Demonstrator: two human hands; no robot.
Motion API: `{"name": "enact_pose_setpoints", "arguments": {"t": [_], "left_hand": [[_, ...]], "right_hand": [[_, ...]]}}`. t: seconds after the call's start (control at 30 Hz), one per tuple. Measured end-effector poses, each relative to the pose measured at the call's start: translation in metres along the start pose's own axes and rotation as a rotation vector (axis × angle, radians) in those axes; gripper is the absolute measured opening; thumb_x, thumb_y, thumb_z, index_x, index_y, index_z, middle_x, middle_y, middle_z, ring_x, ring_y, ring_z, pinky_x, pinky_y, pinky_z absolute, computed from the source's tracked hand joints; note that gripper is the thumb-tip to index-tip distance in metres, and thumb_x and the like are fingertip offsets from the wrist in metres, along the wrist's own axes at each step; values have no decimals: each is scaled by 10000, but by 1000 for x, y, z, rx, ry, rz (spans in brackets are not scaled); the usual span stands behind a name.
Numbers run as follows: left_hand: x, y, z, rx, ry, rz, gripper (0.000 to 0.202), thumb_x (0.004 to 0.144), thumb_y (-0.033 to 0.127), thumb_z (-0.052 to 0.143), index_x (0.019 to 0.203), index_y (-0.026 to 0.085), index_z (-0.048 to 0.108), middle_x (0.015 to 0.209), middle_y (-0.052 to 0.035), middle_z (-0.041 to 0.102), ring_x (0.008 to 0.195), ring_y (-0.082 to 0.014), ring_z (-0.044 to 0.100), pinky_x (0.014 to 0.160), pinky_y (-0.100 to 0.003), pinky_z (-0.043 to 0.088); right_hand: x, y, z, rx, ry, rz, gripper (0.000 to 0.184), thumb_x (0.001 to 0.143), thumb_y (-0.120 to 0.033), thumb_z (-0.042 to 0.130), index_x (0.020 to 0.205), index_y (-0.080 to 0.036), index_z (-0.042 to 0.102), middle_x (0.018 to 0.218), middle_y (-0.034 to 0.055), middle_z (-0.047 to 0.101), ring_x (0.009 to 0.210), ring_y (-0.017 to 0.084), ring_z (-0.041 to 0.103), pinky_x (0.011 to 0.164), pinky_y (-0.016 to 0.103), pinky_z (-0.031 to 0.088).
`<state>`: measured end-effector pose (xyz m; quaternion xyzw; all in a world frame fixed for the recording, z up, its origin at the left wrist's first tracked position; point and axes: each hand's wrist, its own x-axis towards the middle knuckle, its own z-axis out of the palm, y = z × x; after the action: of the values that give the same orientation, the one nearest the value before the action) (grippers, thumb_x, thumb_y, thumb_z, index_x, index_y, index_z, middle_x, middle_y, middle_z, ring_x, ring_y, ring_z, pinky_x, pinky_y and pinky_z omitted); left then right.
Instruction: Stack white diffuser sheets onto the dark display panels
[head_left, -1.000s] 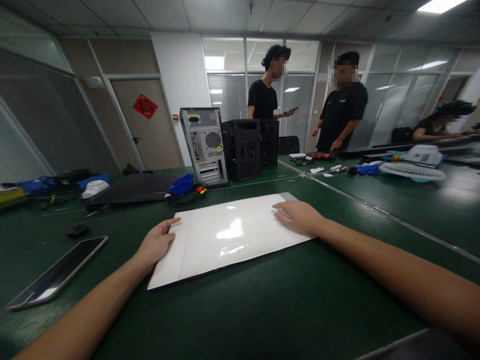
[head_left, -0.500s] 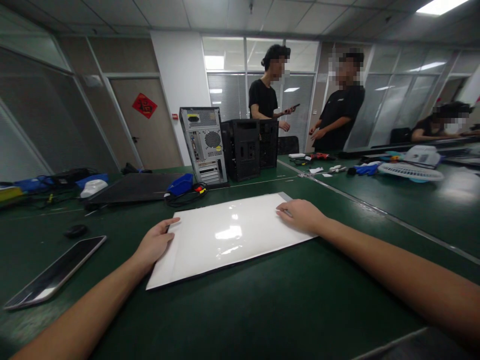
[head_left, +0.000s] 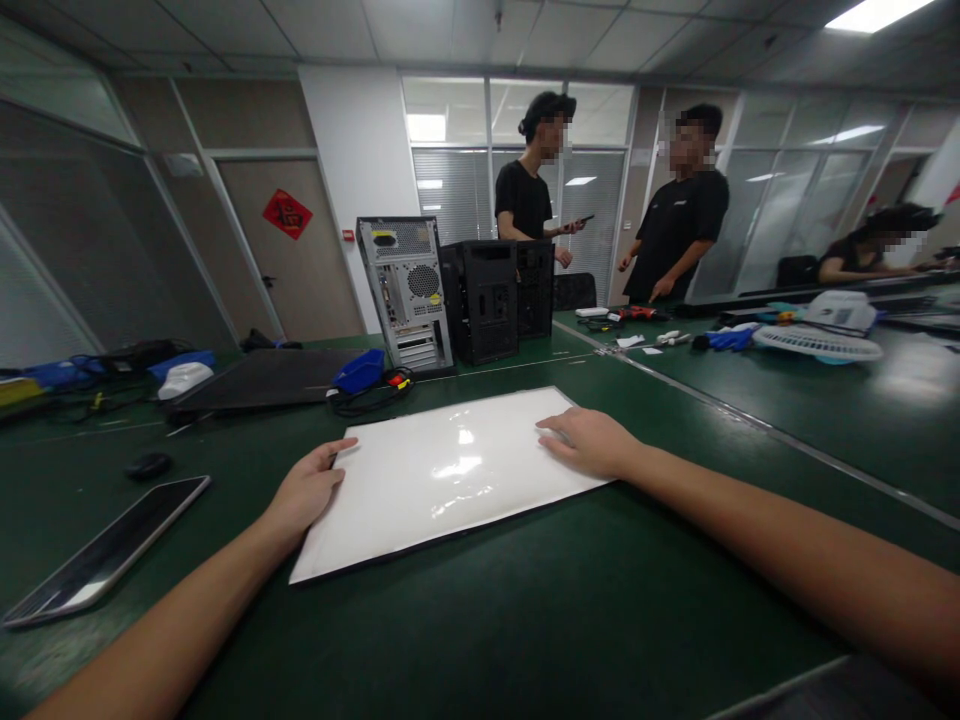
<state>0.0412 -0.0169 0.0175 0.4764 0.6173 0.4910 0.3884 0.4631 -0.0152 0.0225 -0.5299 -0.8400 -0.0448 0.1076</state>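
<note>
A glossy white sheet (head_left: 427, 480) lies in front of me on the green table, with a thin dark edge showing beneath its near side. My left hand (head_left: 304, 490) is closed around the sheet's left edge, index finger and thumb at the border. At the opposite end, my right hand (head_left: 589, 442) grips the right edge, its index finger and thumb reaching over the white surface. The remaining fingers of both hands are hidden. Bright ceiling reflections show on the sheet's middle.
Computer cases (head_left: 405, 290) stand beyond the sheet. A tablet-like device (head_left: 112, 545) and a black mouse (head_left: 148, 465) lie at left. Behind the sheet are a dark flat panel (head_left: 259, 382) and a blue bin (head_left: 358, 372). Two people (head_left: 675, 225) stand across the table; another sits at right.
My right hand has shifted slightly left, and the sheet's right edge has come left with it. A grey strip at the far right corner no longer shows. My left hand is nearly still.
</note>
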Motion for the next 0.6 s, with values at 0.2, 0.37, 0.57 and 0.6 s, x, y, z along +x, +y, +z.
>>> {"name": "enact_pose_setpoints", "arguments": {"t": [0.2, 0.37, 0.57, 0.6], "left_hand": [[-4, 3, 1, 9, 5, -2, 499, 687, 14, 591, 1144, 185, 695, 1143, -88, 733, 671, -151, 690, 573, -245, 531], [-2, 2, 1, 28, 9, 5, 515, 687, 7, 575, 1161, 173, 693, 1081, -87, 743, 693, -158, 694, 582, -240, 521], [-5, 5, 1, 34, -8, 2, 533, 692, 19, 583, 1199, 157, 673, 1129, -101, 734, 677, -145, 680, 584, -238, 516], [-5, 5, 1, 40, -7, 2, 534, 692, 24, 588, 1201, 159, 673, 1140, -103, 732, 678, -146, 680, 584, -239, 517]], "right_hand": [[1, 1, 2, 32, 12, -16, 557, 981, -547, 347, 1350, -215, 599, 1236, 110, 664, 1100, 266, 610, 936, 394, 453], [3, 8, 1, 23, 51, 29, 557, 978, -535, 351, 1333, -194, 614, 1255, 108, 659, 1123, 271, 603, 967, 407, 445], [2, 16, 2, 7, 41, 93, 547, 978, -530, 347, 1268, -183, 654, 1231, 109, 671, 1109, 279, 610, 959, 412, 451], [2, 16, 2, 10, 33, 90, 541, 977, -531, 348, 1252, -188, 663, 1223, 106, 675, 1103, 276, 612, 955, 408, 453]]}}
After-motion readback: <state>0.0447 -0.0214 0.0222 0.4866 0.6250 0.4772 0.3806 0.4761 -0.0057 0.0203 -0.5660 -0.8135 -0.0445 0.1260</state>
